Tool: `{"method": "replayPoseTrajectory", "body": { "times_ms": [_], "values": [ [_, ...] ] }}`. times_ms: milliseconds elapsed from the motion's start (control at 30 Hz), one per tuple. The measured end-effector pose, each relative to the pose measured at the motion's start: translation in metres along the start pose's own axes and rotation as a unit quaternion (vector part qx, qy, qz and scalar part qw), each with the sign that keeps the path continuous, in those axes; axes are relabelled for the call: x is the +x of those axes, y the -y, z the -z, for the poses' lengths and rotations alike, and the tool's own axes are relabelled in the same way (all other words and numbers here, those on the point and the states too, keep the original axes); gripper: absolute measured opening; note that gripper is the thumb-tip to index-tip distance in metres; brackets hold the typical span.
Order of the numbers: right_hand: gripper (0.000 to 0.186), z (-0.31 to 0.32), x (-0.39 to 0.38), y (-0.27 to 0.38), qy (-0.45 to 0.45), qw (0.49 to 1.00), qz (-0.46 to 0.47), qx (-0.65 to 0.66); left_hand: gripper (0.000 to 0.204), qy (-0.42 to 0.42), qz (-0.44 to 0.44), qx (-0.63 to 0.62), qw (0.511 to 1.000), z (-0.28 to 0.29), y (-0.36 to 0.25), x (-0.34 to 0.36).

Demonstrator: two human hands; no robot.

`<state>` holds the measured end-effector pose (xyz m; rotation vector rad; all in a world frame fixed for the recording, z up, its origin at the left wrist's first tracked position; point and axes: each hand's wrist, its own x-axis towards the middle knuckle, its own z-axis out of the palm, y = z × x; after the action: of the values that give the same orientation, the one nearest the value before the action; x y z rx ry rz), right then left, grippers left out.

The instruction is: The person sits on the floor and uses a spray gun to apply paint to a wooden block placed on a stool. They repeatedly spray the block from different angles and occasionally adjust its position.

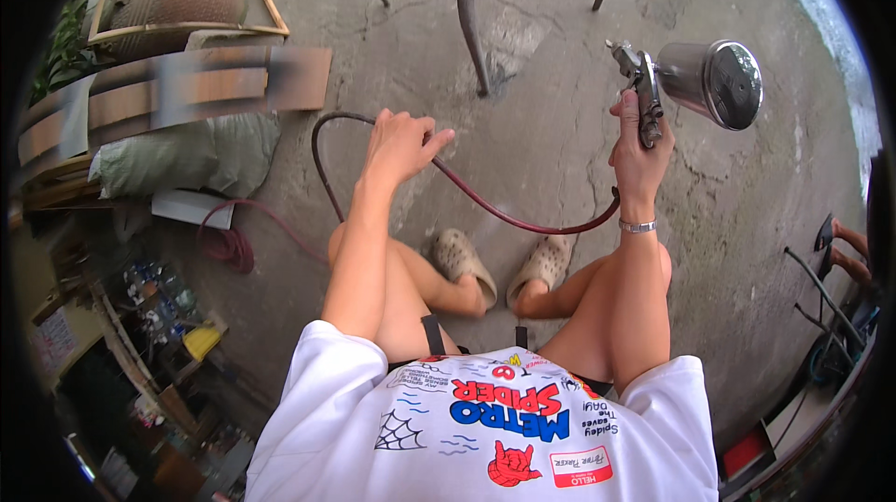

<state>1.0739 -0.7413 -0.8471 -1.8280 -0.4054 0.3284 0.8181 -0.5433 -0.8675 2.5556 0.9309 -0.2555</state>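
My right hand (637,171) is wrapped round the handle of a metal spray gun (644,91), held up over the concrete floor on the right. A shiny silver cup (695,73) sticks out from the gun's right side. From below that hand a dark red air hose (485,210) sags and curves leftward to my left hand (397,147). My left fingers curl over the hose, with the thumb pointing right; the palm side is hidden. Past the left hand, the hose loops back down beside my left knee.
A round table (467,35) on metal legs stands ahead, with a flat panel on top. To the left are boards (224,82), a stuffed sack (196,157), a coiled hose (224,245) and cluttered shelves. Another person's feet (845,241) show at the far right.
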Motion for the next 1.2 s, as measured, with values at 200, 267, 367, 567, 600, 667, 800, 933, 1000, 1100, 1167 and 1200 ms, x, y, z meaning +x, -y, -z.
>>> {"method": "replayPoseTrajectory", "body": {
  "times_ms": [200, 267, 367, 567, 600, 667, 800, 933, 1000, 1100, 1167, 1200],
  "values": [
    [0.038, -0.007, 0.029, 0.009, -0.016, 1.0, 0.019, -0.011, 0.047, 0.013, 0.0, -0.012, 1.0, 0.009, 0.001, 0.041],
    [0.04, -0.01, 0.037, 0.015, -0.023, 0.999, 0.032, 0.018, 0.046, -0.003, 0.013, -0.032, 0.999, 0.022, -0.001, 0.048],
    [0.044, -0.006, 0.039, -0.006, -0.019, 0.999, 0.038, 0.032, 0.044, 0.009, 0.024, -0.038, 0.999, 0.02, 0.007, 0.044],
    [0.046, -0.004, 0.024, 0.002, -0.045, 0.997, 0.019, 0.052, 0.045, 0.035, 0.035, -0.024, 0.998, 0.004, 0.014, 0.024],
    [0.045, -0.002, 0.023, -0.001, -0.03, 0.998, 0.021, 0.048, 0.045, 0.052, 0.046, -0.024, 0.997, 0.005, 0.01, 0.023],
    [0.043, 0.004, 0.025, 0.001, 0.0, 0.999, 0.027, 0.04, 0.045, 0.086, 0.069, -0.026, 0.994, 0.015, 0.005, 0.025],
    [0.044, 0.006, 0.016, 0.013, -0.007, 0.998, 0.044, 0.039, 0.047, 0.064, 0.05, -0.03, 0.996, 0.012, 0.006, 0.019],
    [0.047, 0.002, 0.014, 0.022, -0.03, 0.995, 0.078, 0.049, 0.045, 0.067, 0.035, -0.006, 0.997, 0.008, 0.008, 0.011],
    [0.047, 0.001, 0.013, 0.02, -0.027, 0.995, 0.081, 0.052, 0.045, 0.073, 0.049, -0.019, 0.996, 0.011, 0.002, 0.011],
    [0.047, 0.002, 0.017, 0.021, -0.018, 0.996, 0.08, 0.041, 0.045, 0.076, 0.066, -0.044, 0.994, 0.016, -0.005, 0.018],
    [0.046, 0.003, 0.019, 0.012, -0.012, 0.997, 0.073, 0.026, 0.045, 0.075, 0.04, -0.03, 0.996, 0.014, -0.005, 0.018],
    [0.046, 0.001, 0.019, 0.01, -0.013, 0.997, 0.074, 0.026, 0.045, 0.076, 0.029, -0.019, 0.996, 0.011, -0.002, 0.018]
  ]
}}
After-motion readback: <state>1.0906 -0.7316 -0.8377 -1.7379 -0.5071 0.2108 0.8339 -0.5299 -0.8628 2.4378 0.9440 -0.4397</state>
